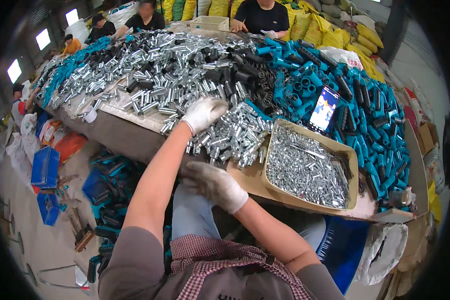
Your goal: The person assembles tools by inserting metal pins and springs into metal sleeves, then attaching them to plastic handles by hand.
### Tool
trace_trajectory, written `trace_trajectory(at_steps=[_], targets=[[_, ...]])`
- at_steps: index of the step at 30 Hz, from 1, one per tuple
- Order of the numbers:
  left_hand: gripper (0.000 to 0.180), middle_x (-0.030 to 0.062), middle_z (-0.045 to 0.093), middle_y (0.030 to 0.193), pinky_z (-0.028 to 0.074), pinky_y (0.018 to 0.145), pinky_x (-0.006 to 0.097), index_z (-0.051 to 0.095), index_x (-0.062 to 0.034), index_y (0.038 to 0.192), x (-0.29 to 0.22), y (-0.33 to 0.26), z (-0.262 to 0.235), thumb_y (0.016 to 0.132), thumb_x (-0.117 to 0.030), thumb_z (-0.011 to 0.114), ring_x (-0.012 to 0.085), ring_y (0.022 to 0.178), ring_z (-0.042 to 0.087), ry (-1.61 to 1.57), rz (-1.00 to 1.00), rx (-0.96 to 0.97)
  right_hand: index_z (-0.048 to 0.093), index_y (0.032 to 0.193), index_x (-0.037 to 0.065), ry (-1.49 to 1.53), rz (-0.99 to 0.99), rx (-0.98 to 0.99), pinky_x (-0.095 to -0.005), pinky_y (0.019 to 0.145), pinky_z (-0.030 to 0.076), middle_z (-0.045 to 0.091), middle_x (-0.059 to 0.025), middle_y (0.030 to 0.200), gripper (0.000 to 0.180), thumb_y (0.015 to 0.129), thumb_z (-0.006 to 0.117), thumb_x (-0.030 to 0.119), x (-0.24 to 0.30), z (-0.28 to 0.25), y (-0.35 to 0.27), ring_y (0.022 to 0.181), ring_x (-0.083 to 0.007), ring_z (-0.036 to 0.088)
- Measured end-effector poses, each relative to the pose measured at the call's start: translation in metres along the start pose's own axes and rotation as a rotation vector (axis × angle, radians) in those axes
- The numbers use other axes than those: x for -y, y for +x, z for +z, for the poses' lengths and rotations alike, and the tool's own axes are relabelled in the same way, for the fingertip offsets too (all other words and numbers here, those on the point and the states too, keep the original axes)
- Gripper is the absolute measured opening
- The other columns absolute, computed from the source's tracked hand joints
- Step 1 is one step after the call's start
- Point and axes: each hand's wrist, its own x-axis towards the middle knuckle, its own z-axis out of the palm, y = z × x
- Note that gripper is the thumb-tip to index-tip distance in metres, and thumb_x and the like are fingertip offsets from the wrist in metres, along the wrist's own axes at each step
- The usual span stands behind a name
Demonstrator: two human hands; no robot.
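My left hand [205, 114], in a white work glove, is at the near edge of a heap of shiny metal sleeves [235, 131]. Its fingers are curled in, and anything inside them is hidden. Lower down, in front of the table edge and above my lap, my right hand [216, 186] wears a soiled white glove. Its fingers point left, loosely extended, with nothing visible in them. To the right of both hands stands a cream plastic tray [356, 192] filled with small metal parts [305, 167].
Teal plastic housings [380, 145] cover the table's right side, with a lit phone [324, 110] among them. Black springs [271, 90] lie mid-table. A white cup [90, 114] sits at the left edge. Blue bins [46, 167] stand on the floor. Several people [260, 17] sit across the table.
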Motion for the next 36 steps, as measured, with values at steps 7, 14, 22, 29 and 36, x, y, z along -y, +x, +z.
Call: trace_trajectory(at_steps=[7, 14, 22, 29, 36], targets=[[0.031, 0.0104, 0.066, 0.113, 0.044, 0.097, 0.045, 0.073, -0.0132, 0.102, -0.011, -0.03, 0.002, 0.093, -0.038, 0.057, 0.035, 0.11, 0.057, -0.031, 0.017, -0.212, 0.036, 0.148, 0.004, 0.185, -0.069, 0.059, -0.0506, 0.108, 0.037, 0.043, -0.0165, 0.147, 0.061, 0.101, 0.047, 0.042, 0.006, -0.024, 0.032, 0.131, -0.0345, 0.043], [0.023, 0.0108, 0.067, 0.107, 0.047, 0.089, 0.045, 0.071, -0.0073, 0.086, -0.001, -0.032, -0.01, 0.09, -0.028, 0.06, 0.034, 0.101, 0.061, -0.048, 0.034, -0.308, 0.032, 0.15, 0.004, 0.195, -0.112, 0.136, -0.053, 0.108, 0.037, 0.042, -0.0212, 0.146, 0.069, 0.101, 0.049, 0.048, 0.007, -0.027, 0.029, 0.131, -0.0366, 0.043], [0.053, 0.0219, 0.068, 0.116, 0.05, 0.095, 0.044, 0.066, -0.004, 0.12, 0.09, -0.009, -0.07, 0.081, -0.039, 0.072, 0.036, 0.108, 0.065, 0.322, -0.823, -0.04, 0.033, 0.149, 0.003, 0.154, -0.074, 0.08, -0.051, 0.105, 0.042, 0.047, -0.02, 0.142, 0.07, 0.099, 0.053, 0.047, 0.007, -0.025, 0.029, 0.127, -0.0349, 0.049], [0.05, 0.0154, 0.07, 0.104, 0.052, 0.082, 0.033, 0.065, 0.0081, 0.114, 0.154, -0.031, -0.084, 0.074, -0.02, 0.067, 0.0228, 0.091, 0.066, -0.293, -0.611, -0.159, 0.04, 0.145, 0.004, 0.135, -0.087, 0.123, -0.0474, 0.103, 0.044, 0.054, -0.0171, 0.135, 0.063, 0.097, 0.059, 0.042, 0.004, -0.02, 0.028, 0.121, -0.0305, 0.054], [0.009, 0.0064, 0.058, 0.07, 0.046, 0.058, 0.037, 0.06, -0.0049, 0.075, 0.165, -0.018, -0.111, 0.079, -0.013, 0.062, 0.0194, 0.065, 0.056, -1.054, -0.741, -0.329, 0.04, 0.145, 0.003, 0.139, -0.106, 0.15, -0.0458, 0.102, 0.045, 0.054, -0.0167, 0.135, 0.062, 0.097, 0.059, 0.039, 0.006, -0.025, 0.026, 0.12, -0.0311, 0.055]])
